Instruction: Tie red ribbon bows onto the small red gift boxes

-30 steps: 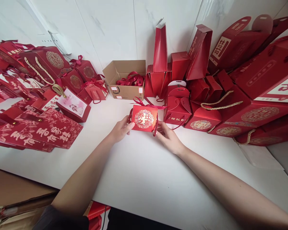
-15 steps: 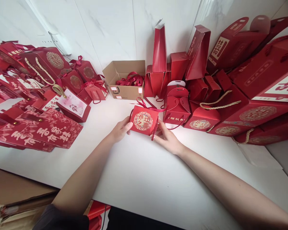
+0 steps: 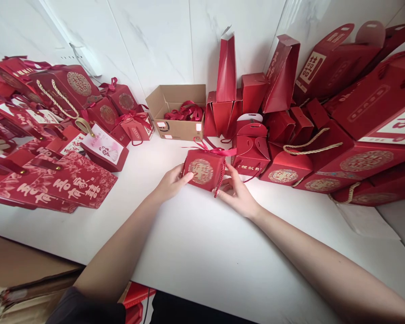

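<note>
The small red box [image 3: 204, 171], held over the middle of the tabletop [image 3: 195, 252], turns its gold medallion toward the near edge, its long axis running left to right. The left hand [image 3: 171, 182] grips its left side, thumb on the front; the right hand [image 3: 238, 193], fingers curled, grasps its right side.

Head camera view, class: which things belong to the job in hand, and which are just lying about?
In use: left hand, right hand, held red box, its ribbon, its twisted cord; perhaps the ribbon carton.
Apparently lying about: patterned red boxes, pink-fronted box, tall red box.
</note>
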